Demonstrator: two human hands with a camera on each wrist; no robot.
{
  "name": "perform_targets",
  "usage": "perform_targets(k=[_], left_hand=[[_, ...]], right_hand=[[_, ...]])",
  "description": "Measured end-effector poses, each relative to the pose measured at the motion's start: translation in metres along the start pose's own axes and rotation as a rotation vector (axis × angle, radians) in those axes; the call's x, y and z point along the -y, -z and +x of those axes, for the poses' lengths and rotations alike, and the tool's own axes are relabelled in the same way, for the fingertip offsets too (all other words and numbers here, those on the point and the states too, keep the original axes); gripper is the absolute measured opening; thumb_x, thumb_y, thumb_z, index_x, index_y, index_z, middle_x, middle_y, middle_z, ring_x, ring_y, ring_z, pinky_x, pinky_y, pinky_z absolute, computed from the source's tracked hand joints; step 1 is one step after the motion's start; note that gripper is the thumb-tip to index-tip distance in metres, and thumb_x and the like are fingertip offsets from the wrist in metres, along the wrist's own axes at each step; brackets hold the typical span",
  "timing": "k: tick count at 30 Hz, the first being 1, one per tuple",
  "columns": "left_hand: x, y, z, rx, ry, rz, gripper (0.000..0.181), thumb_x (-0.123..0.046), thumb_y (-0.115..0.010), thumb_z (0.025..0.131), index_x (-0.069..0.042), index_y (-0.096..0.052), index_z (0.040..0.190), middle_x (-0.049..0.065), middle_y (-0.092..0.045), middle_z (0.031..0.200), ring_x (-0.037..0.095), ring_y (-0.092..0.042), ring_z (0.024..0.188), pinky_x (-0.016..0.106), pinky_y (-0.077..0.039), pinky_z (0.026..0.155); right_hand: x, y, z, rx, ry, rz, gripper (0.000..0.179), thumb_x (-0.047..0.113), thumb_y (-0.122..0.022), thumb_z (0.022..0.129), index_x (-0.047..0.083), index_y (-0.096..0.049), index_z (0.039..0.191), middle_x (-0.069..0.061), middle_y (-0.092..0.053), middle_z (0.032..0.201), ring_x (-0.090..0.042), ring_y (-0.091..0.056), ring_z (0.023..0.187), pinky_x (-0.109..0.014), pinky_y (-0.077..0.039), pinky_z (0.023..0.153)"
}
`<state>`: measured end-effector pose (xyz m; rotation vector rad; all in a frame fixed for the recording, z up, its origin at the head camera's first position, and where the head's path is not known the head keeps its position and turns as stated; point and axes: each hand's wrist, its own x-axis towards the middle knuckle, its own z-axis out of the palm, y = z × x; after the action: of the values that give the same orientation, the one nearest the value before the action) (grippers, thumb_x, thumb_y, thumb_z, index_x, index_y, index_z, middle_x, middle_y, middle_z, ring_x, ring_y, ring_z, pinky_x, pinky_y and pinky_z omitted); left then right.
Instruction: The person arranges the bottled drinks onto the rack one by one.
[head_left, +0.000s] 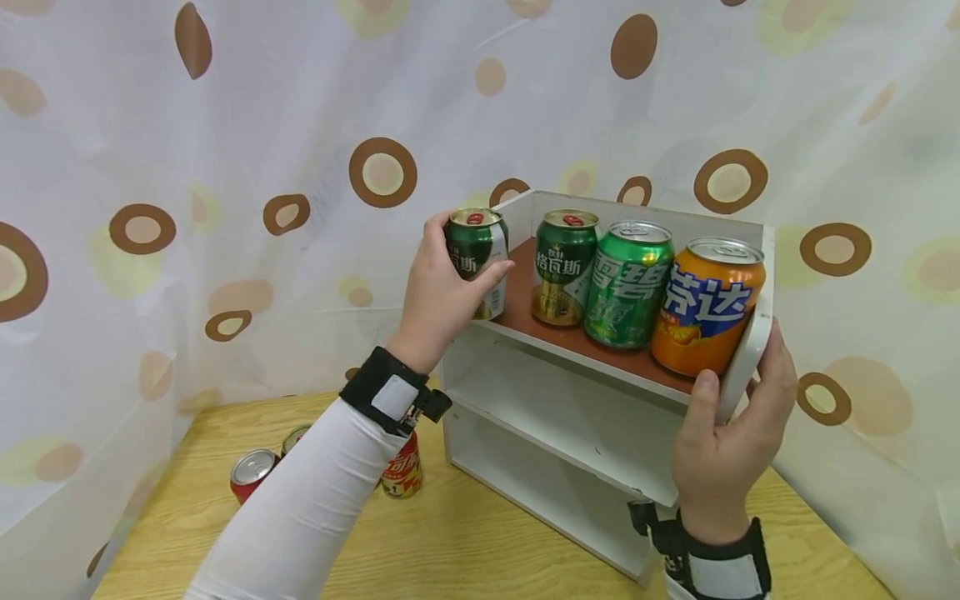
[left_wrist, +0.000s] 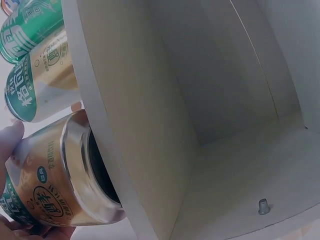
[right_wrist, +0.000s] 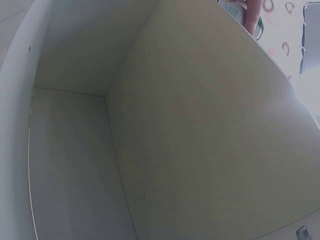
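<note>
My left hand (head_left: 450, 292) holds a green-and-gold drink can (head_left: 477, 242) between thumb and fingers at the left end of the shelf's top board. In the left wrist view, the can's (left_wrist: 47, 185) bottom rim shows tilted beside the board's edge. To its right on the top board stand a matching green-and-gold can (head_left: 564, 267), a green can (head_left: 628, 287) and an orange can (head_left: 708, 308). My right hand (head_left: 731, 450) grips the right side panel of the white shelf (head_left: 555, 400), thumb at the front below the orange can, fingers partly hidden behind the panel.
On the wooden table (head_left: 450, 550), a red can (head_left: 253, 471), another can (head_left: 296, 435) and a red-and-yellow can (head_left: 402, 468) stand left of the shelf, partly behind my left forearm. A patterned curtain (head_left: 315, 100) hangs behind. A small metal peg (left_wrist: 264, 206) juts out inside the shelf.
</note>
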<state>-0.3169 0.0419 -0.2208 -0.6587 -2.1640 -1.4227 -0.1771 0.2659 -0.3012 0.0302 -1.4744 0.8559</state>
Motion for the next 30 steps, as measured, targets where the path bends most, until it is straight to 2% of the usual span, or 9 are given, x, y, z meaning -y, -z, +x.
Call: perform_targets(k=[15,30], left_hand=[[0.001,-0.005,0.001,-0.01,-0.021,-0.007,0.086,-0.033,-0.082,0.09,-0.006,-0.03,0.153,0.015,-0.052,0.141,0.027,-0.057,0.122,0.043,-0.054,0.098],[-0.001,-0.013,0.009,0.035,0.017,0.009,0.087,-0.034,-0.08,0.092,-0.007,-0.026,0.155,0.016,-0.05,0.144,0.027,-0.056,0.126,0.043,-0.053,0.102]], right_hand=[[0.0,0.0,0.0,-0.002,0.005,-0.002,0.054,0.007,-0.052,0.094,-0.01,-0.044,0.146,-0.021,-0.051,0.149,-0.019,-0.048,0.137,-0.023,-0.041,0.112],[-0.003,0.001,0.0,0.002,0.001,0.002,0.056,0.007,-0.053,0.094,-0.009,-0.044,0.147,-0.02,-0.05,0.15,-0.019,-0.048,0.137,-0.023,-0.041,0.111]])
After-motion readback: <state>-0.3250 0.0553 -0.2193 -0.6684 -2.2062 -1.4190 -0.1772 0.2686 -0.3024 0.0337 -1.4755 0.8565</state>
